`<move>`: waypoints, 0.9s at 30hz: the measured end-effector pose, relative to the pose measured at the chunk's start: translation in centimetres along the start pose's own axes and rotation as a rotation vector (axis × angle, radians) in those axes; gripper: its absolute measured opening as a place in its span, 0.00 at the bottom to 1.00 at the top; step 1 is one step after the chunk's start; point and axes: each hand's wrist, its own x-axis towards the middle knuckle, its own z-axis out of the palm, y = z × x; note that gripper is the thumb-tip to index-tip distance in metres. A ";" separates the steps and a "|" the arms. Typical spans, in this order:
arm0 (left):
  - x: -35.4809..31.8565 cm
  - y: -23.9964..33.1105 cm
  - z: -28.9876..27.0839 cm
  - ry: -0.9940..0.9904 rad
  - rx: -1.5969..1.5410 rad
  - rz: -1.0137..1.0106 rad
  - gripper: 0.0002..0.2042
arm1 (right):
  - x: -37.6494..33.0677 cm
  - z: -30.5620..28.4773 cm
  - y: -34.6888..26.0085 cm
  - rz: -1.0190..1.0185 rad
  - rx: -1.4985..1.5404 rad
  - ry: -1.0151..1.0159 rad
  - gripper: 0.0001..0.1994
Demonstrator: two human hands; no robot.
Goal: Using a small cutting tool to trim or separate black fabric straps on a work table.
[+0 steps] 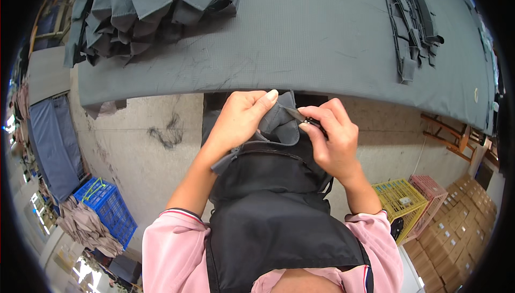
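A sewn piece of dark grey fabric (287, 132) hangs in front of my black apron, just below the table's near edge. My left hand (244, 116) is closed on its upper left part, thumb pointing up along the cloth. In my right hand (332, 134) I pinch a small pair of thread snips (311, 121) with black handles. Their metal blades lie against the fabric's right side. Whether the tips are cutting a thread is too small to tell.
A table under grey cloth (316, 41) spans the far side. On it lie a heap of grey fabric pieces (145, 8) and several narrow strips (413, 24). A blue crate (107, 207) stands left; a yellow crate (399, 199), a pink crate (432, 193) and cardboard boxes (456, 234) stand right.
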 end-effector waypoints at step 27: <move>-0.1 -0.1 -0.8 -0.358 -0.092 -0.061 0.19 | 1.2 -1.0 -0.8 -0.129 0.061 -0.315 0.14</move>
